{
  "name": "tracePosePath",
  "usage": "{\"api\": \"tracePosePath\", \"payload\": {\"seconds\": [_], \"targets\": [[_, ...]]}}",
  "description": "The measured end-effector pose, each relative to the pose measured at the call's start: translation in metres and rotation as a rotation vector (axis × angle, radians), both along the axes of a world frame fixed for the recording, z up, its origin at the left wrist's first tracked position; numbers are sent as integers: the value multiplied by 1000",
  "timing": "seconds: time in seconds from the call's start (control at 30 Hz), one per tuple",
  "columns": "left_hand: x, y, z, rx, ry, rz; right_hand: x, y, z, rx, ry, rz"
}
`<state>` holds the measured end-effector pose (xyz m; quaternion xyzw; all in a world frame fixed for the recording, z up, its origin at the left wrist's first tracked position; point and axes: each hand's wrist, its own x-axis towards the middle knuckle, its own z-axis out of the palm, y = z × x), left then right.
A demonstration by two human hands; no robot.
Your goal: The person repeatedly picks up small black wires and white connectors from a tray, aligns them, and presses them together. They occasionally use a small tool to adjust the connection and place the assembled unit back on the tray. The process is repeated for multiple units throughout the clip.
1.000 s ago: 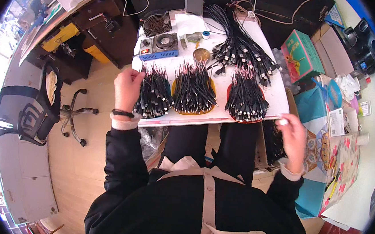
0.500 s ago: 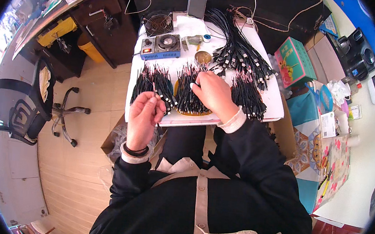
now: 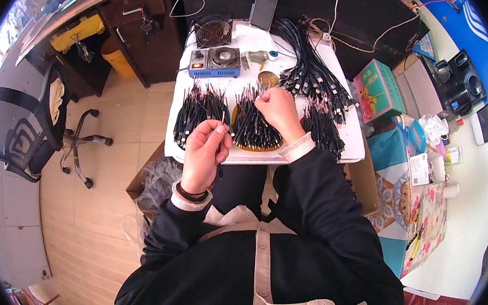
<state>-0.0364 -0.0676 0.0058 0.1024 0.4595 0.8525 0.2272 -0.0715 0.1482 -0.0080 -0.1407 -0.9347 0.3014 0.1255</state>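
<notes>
My left hand (image 3: pixel 203 152) is closed in a pinch on a thin cable end (image 3: pixel 223 117) that sticks up between thumb and forefinger. Most of that cable is hidden by the fingers. My right hand (image 3: pixel 280 110) is closed above the middle bundle of short black cables (image 3: pixel 252 124), close to a small round tin (image 3: pixel 268 79); what its fingers hold, if anything, is hidden. Another bundle of black cables (image 3: pixel 192 113) lies left of the middle one, and a third bundle (image 3: pixel 322 133) lies to the right. Pinkish wire ends show at their far ends.
A blue soldering-type unit (image 3: pixel 215 68) with a lit switch and a fan (image 3: pixel 214 33) stand at the white table's far left. Long black cables (image 3: pixel 315 71) with metal plugs spread at the far right. A phone (image 3: pixel 264 9) leans at the back. A green box (image 3: pixel 380 92) stands right.
My left hand has moved right, toward the middle bundle, with the cable end in its pinch. The right hand has shifted only slightly, and the view has tilted a little.
</notes>
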Motion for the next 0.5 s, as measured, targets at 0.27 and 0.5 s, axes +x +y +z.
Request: {"api": "tracePosePath", "payload": {"seconds": [0.27, 0.5], "targets": [[9, 15, 16, 119, -49, 101, 82, -24, 44, -774, 258, 229], [40, 45, 34, 241, -62, 0, 147, -49, 62, -562, 298, 195]]}}
